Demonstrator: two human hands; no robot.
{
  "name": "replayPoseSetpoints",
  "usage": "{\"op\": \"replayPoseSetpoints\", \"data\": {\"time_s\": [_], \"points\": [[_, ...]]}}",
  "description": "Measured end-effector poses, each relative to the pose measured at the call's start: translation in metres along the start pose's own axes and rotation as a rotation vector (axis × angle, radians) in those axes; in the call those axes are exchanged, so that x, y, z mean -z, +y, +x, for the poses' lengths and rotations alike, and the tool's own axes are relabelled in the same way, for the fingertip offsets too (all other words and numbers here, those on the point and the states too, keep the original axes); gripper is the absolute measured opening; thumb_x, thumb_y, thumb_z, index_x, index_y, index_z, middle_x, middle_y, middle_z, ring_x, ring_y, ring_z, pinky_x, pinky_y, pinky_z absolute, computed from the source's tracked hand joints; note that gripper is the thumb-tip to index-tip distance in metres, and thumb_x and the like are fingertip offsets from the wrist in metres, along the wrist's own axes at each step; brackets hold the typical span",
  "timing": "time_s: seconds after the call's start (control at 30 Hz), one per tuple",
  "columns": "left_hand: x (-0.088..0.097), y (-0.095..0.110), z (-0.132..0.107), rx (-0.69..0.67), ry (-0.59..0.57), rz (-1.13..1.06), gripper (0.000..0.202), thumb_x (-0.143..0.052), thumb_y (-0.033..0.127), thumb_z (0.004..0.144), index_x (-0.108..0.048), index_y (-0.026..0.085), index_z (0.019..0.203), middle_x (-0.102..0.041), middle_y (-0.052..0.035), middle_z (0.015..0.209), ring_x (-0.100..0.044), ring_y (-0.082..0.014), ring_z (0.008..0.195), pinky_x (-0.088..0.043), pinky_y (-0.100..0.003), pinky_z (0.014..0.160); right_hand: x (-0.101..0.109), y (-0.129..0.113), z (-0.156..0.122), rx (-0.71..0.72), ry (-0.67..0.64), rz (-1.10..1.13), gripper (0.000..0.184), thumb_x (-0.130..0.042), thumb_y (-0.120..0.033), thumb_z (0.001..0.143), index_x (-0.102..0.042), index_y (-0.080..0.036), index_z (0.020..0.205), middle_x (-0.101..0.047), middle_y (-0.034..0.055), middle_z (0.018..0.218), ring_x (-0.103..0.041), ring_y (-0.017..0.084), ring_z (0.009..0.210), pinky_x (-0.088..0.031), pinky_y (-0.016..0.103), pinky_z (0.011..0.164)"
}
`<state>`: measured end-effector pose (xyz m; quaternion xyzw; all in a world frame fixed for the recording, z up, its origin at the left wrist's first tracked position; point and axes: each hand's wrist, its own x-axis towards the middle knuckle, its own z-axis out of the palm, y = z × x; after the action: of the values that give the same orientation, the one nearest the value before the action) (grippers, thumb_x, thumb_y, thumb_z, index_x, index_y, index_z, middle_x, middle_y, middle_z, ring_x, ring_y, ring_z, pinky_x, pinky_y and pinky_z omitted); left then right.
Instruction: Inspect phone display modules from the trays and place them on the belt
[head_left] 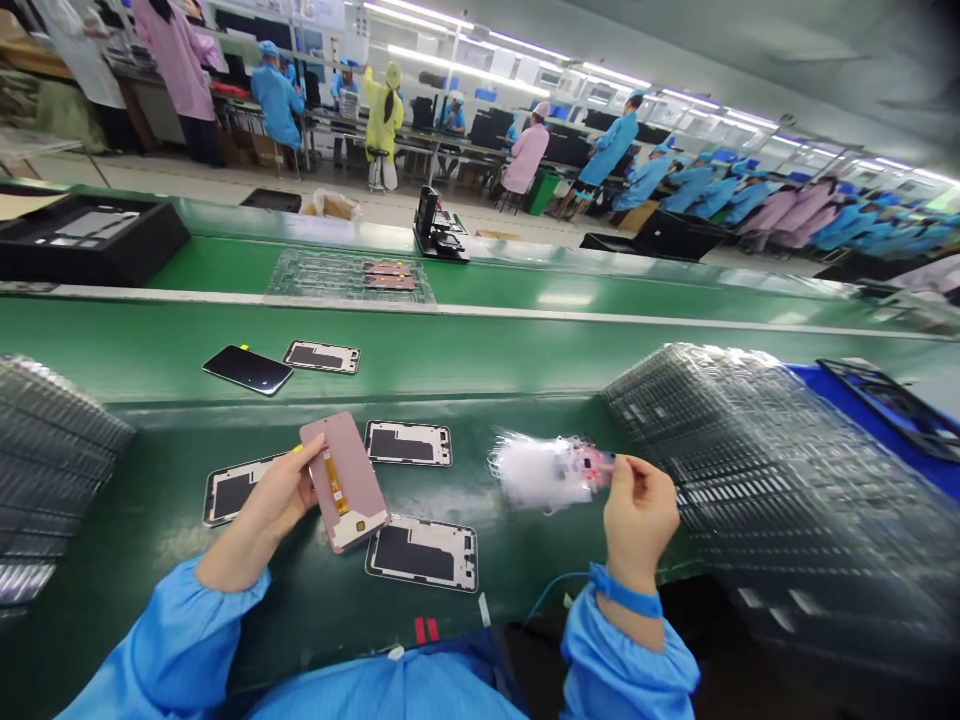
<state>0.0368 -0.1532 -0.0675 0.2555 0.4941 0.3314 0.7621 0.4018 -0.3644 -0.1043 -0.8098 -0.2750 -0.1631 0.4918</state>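
**Left hand grips a phone display panel; right hand pinches clear film**

Both forearms reach out from blue gown sleeves over the green table, the wrists bent inward. The left hand's fingers are closed around the edge of the panel, holding it tilted above the table with its pink-beige back showing. A yellow flex strip runs along that back, and the lower end is white. Off to the right, the right hand's fingers are closed in a pinch on the film, which shows a pink printed patch; any writing on it is too blurred to read. A blue wrist strap circles the right wrist, with a blue cord curving away from it.

A silver-framed panel lies partly under the left hand, with a second framed panel and a third framed panel just beside the held one. Farther up the table, a fourth framed panel lies near a black-faced panel. Stacks of clear plastic trays rise to the right. Beyond the table, co-workers in blue and pink gowns stand and sit along long tables.
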Motion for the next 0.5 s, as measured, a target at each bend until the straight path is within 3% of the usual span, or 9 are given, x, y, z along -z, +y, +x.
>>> {"op": "replayPoseSetpoints", "data": {"time_s": [0.1, 0.17, 0.27, 0.33, 0.4, 0.43, 0.5], "points": [[-0.002, 0.000, -0.009, 0.013, -0.078, -0.017, 0.012, -0.063, 0.017, 0.091, -0.070, 0.011, 0.099, -0.078, -0.0088, 0.085, -0.074, -0.0197, 0.069, -0.063, -0.030, 0.062, -0.010, 0.042, 0.011, -0.082, -0.061, -0.188, 0.033, -0.059, -0.049, 0.084, -0.063, -0.017, 0.076, -0.058, 0.0088, 0.076, -0.054, 0.029, 0.081, -0.044, 0.049, 0.080], [-0.004, -0.001, -0.015, 0.021, -0.127, 0.008, 0.013, -0.065, 0.018, 0.091, -0.069, 0.011, 0.101, -0.078, -0.0099, 0.087, -0.074, -0.0203, 0.072, -0.063, -0.030, 0.064, -0.013, 0.050, 0.012, -0.102, -0.085, -0.279, 0.027, -0.064, -0.044, 0.078, -0.064, -0.017, 0.074, -0.059, 0.0135, 0.081, -0.052, 0.035, 0.090, -0.040, 0.056, 0.082], [-0.012, -0.002, -0.023, 0.030, -0.192, 0.066, 0.018, -0.067, 0.023, 0.091, -0.068, 0.013, 0.105, -0.077, -0.0107, 0.095, -0.074, -0.0212, 0.077, -0.061, -0.031, 0.066, -0.019, 0.033, 0.008, -0.085, -0.037, -0.293, 0.031, -0.066, -0.044, 0.078, -0.067, -0.015, 0.090, -0.056, 0.0261, 0.112, -0.042, 0.047, 0.115, -0.032, 0.065, 0.090], [-0.022, -0.004, -0.027, 0.030, -0.250, 0.097, 0.022, -0.068, 0.028, 0.091, -0.068, 0.015, 0.109, -0.077, -0.0106, 0.100, -0.073, -0.0214, 0.082, -0.059, -0.031, 0.069, -0.026, 0.005, -0.002, -0.076, -0.155, -0.066, 0.044, -0.065, -0.058, 0.078, -0.066, -0.016, 0.091, -0.053, 0.0270, 0.121, -0.041, 0.046, 0.121, -0.035, 0.063, 0.093], [-0.037, -0.009, -0.032, -0.002, -0.331, 0.113, 0.029, -0.071, 0.033, 0.089, -0.070, 0.015, 0.111, -0.076, -0.0101, 0.104, -0.072, -0.0210, 0.088, -0.057, -0.030, 0.076, -0.038, -0.030, -0.022, -0.099, -0.505, 0.285, 0.063, -0.057, -0.082, 0.074, -0.062, -0.019, 0.076, -0.061, 0.0221, 0.110, -0.054, 0.040, 0.107, -0.046, 0.055, 0.086], [-0.045, -0.012, -0.033, -0.033, -0.378, 0.117, 0.032, -0.072, 0.036, 0.088, -0.070, 0.015, 0.112, -0.076, -0.0099, 0.105, -0.071, -0.0210, 0.092, -0.055, -0.029, 0.080, -0.045, -0.048, -0.036, -0.099, -0.678, 0.398, 0.073, -0.040, -0.091, 0.075, -0.058, -0.021, 0.066, -0.066, 0.0174, 0.098, -0.062, 0.033, 0.091, -0.052, 0.049, 0.077], [-0.060, -0.018, -0.033, -0.108, -0.486, 0.152, 0.037, -0.073, 0.042, 0.086, -0.072, 0.015, 0.111, -0.076, -0.0100, 0.105, -0.069, -0.0216, 0.094, -0.053, -0.029, 0.083, -0.058, -0.081, -0.064, -0.295, -1.297, 0.871, 0.087, -0.024, -0.099, 0.072, -0.062, -0.021, 0.071, -0.068, 0.0160, 0.093, -0.065, 0.030, 0.082, -0.054, 0.046, 0.072]]}}
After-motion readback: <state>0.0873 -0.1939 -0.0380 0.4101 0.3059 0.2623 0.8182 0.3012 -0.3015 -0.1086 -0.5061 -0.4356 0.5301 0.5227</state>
